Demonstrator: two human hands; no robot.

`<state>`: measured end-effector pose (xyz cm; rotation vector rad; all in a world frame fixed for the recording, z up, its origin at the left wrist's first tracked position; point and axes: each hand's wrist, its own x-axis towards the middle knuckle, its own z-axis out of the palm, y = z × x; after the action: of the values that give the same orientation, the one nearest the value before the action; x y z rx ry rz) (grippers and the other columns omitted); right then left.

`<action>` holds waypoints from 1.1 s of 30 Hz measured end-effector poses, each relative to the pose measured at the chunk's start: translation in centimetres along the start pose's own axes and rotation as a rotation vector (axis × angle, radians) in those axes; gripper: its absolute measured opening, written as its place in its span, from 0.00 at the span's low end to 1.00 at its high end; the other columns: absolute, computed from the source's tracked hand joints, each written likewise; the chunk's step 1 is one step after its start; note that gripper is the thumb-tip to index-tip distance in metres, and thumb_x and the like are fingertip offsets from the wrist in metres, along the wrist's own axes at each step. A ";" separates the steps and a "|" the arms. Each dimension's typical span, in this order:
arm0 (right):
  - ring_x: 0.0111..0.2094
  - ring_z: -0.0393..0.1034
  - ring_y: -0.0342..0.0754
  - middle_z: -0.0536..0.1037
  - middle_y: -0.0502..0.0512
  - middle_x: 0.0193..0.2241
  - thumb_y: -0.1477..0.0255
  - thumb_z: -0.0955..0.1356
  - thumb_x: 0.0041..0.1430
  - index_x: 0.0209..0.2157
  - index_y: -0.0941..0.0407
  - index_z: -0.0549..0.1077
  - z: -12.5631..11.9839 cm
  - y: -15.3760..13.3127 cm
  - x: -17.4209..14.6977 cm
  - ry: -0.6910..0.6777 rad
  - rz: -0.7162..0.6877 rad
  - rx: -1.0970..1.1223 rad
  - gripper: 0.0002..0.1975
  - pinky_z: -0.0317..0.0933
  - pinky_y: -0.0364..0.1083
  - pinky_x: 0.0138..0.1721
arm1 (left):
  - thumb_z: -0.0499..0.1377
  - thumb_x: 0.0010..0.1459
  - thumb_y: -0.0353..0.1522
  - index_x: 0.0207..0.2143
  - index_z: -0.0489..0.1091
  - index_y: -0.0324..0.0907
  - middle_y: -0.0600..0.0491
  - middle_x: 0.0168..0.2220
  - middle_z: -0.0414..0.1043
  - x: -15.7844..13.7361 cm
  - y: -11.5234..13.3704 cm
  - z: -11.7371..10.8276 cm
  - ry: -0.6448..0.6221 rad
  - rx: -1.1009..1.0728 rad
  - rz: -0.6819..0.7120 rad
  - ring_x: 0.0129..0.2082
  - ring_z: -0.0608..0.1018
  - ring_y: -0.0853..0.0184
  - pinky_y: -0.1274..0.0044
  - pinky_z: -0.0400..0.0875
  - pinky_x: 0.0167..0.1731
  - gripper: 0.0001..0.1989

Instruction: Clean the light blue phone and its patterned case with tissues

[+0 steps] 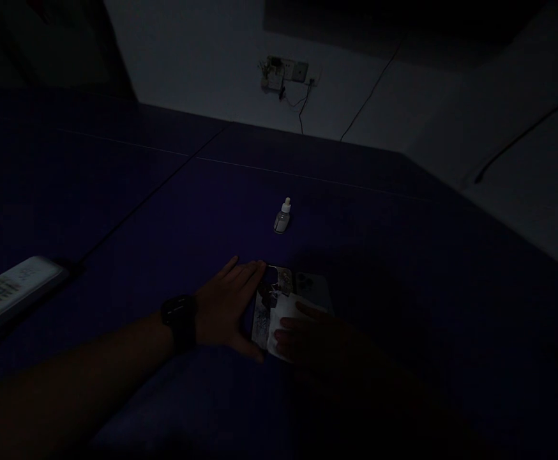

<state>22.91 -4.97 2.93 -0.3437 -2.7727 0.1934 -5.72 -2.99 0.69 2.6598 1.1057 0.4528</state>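
Note:
On a dark blue surface lies a flat phone-like slab [261, 319] with a dark and pale picture on its face. My left hand [226, 306], wearing a black watch [179, 319], rests flat along its left side, fingers stretched and thumb apart near the lower corner. Under the fingers of my right hand [308, 335] a white tissue [283, 313] is pressed onto the slab, covering its lower right part. A grey phone [318, 287], camera lenses up, lies just right of it, partly hidden by that hand. Deep shadow hides most of my right arm.
A small clear dropper bottle [281, 217] with a white cap stands beyond the slab. At far left lies a white power strip [18, 291] with a black cord [154, 190] running back. Wall sockets [286, 69] with plugs and hanging cables are on the far wall.

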 end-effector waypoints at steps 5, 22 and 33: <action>0.61 0.69 0.48 0.80 0.56 0.54 0.71 0.65 0.67 0.58 0.56 0.72 0.6 0.0 -0.4 0.034 0.076 0.030 0.19 0.46 0.59 0.71 | 0.59 0.41 0.69 0.72 0.34 0.32 0.24 0.69 0.50 0.0 -0.1 0.1 0.011 0.000 0.010 0.67 0.61 0.35 0.44 0.46 0.66 0.73; 0.66 0.62 0.51 0.73 0.61 0.61 0.69 0.65 0.69 0.64 0.58 0.65 0.7 0.0 0.5 -0.032 0.151 -0.047 0.24 0.49 0.60 0.70 | 0.60 0.41 0.69 0.72 0.35 0.31 0.22 0.68 0.52 0.0 0.0 0.1 -0.001 0.000 0.006 0.67 0.61 0.35 0.43 0.47 0.65 0.72; 0.66 0.62 0.52 0.73 0.60 0.61 0.64 0.64 0.71 0.64 0.58 0.64 0.8 0.3 1.3 -0.047 0.170 -0.045 0.24 0.47 0.61 0.71 | 0.60 0.40 0.69 0.72 0.37 0.32 0.24 0.69 0.51 0.0 0.0 0.2 0.019 -0.033 0.006 0.66 0.62 0.34 0.43 0.46 0.66 0.72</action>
<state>21.49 -4.42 2.53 -0.5937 -2.7975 0.1830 -5.68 -2.99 0.52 2.6368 1.0862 0.4947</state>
